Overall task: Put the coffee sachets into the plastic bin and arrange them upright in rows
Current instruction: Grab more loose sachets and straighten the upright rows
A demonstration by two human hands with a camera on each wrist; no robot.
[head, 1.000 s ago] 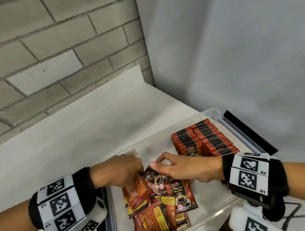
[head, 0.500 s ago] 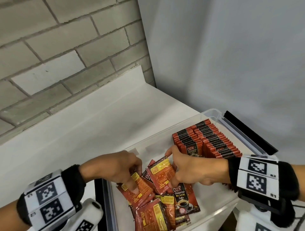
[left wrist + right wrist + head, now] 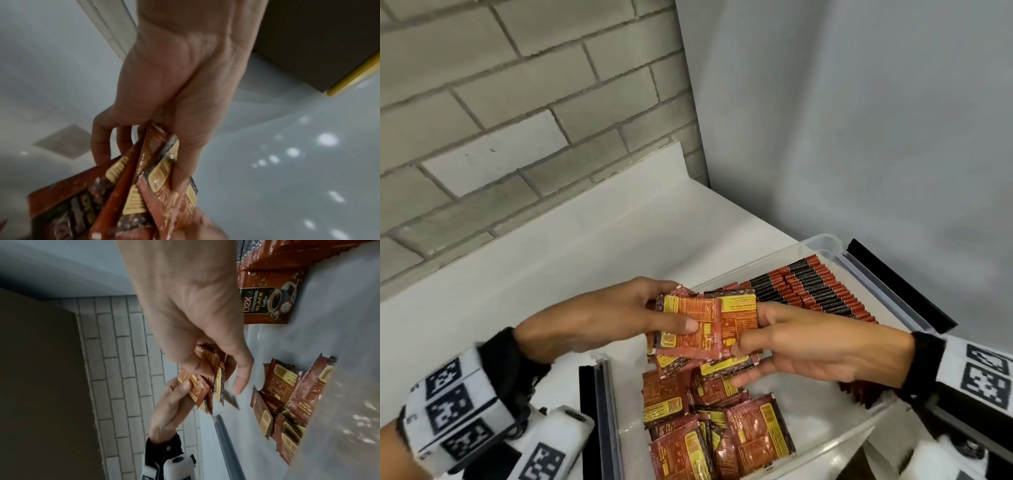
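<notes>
Both hands hold a fanned bunch of red and yellow coffee sachets (image 3: 705,322) above the clear plastic bin (image 3: 825,244). My left hand (image 3: 619,315) grips the bunch's left side, thumb on its face. My right hand (image 3: 801,346) pinches the right side, its lower fingers spread beneath. The left wrist view shows the same bunch (image 3: 148,186) edge-on between my fingers (image 3: 100,141); the right wrist view shows it (image 3: 205,382) held by both hands. Upright rows of sachets (image 3: 804,287) fill the bin's far end. Loose sachets (image 3: 709,421) lie flat in a heap at its near end.
The bin sits on a white counter (image 3: 551,274) in a corner, with a grey brick wall (image 3: 517,102) to the left and a plain grey wall (image 3: 859,120) behind. A black strip (image 3: 900,284) runs along the bin's right side, another (image 3: 590,421) along its near-left edge.
Both hands have risen out of the loose heap in the bin's near end with a bunch of sachets, now held between them above the bin.
</notes>
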